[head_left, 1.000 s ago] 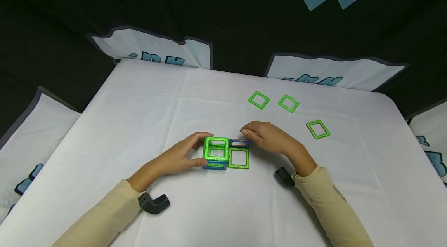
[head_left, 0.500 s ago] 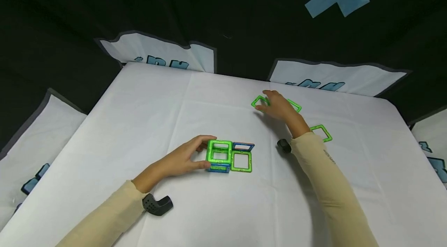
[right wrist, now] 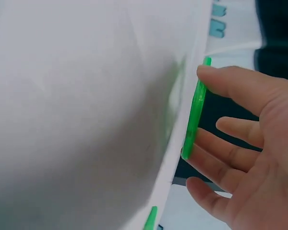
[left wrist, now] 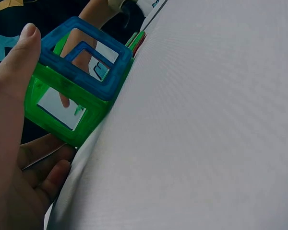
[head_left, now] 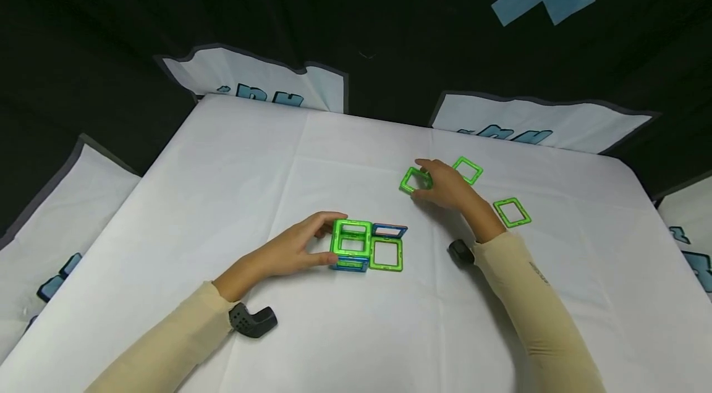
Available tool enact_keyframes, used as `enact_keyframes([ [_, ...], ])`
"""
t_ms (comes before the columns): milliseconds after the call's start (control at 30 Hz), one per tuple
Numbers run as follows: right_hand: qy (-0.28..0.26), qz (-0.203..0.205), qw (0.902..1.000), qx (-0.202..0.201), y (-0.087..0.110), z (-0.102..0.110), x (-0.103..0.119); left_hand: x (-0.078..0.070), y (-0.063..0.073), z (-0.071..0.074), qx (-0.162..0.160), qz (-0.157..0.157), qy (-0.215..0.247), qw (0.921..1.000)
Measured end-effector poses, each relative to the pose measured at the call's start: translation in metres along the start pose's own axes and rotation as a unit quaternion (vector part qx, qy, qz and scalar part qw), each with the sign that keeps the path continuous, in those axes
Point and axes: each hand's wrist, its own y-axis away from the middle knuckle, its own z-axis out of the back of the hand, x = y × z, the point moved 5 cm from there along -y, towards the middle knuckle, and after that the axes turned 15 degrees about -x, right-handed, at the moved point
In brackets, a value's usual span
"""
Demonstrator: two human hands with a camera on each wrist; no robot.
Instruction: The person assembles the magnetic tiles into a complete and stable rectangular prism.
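Note:
My left hand holds a small cube of magnetic tiles, thumb at the near side and fingers behind. The cube has a green square on top and a blue one facing me. Joined to its right side are a flat green square tile and a blue tile standing on edge behind that. Farther back, my right hand pinches a green square magnetic tile between thumb and fingers. In the right wrist view this tile is raised, and its shadow falls on the white cloth.
Two more green square tiles lie flat to the right of my right hand, one farther back and one nearer. A white cloth covers the table. Black curtain hangs beyond the far edge.
My right hand has gone from beside the blue tile to the back of the table, taken hold of a green tile and drawn it slightly nearer. My left hand stays at the cube.

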Motion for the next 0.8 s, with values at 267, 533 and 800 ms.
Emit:
enact_keyframes([
  [267, -0.025, 0.057, 0.9979, -0.018, 0.037, 0.018, 0.019, 0.0, 0.0, 0.0, 0.0, 0.003, 0.002, 1.0],
  [533, -0.032, 0.133, 0.9904, -0.024, 0.076, 0.034, 0.05, 0.0, -0.001, 0.0, 0.002, 0.003, 0.004, 1.0],
  [800, -0.003, 0.246, 0.968, -0.047, 0.104, 0.035, 0.082, 0.0, -0.002, -0.001, 0.001, -0.004, 0.005, 1.0],
])
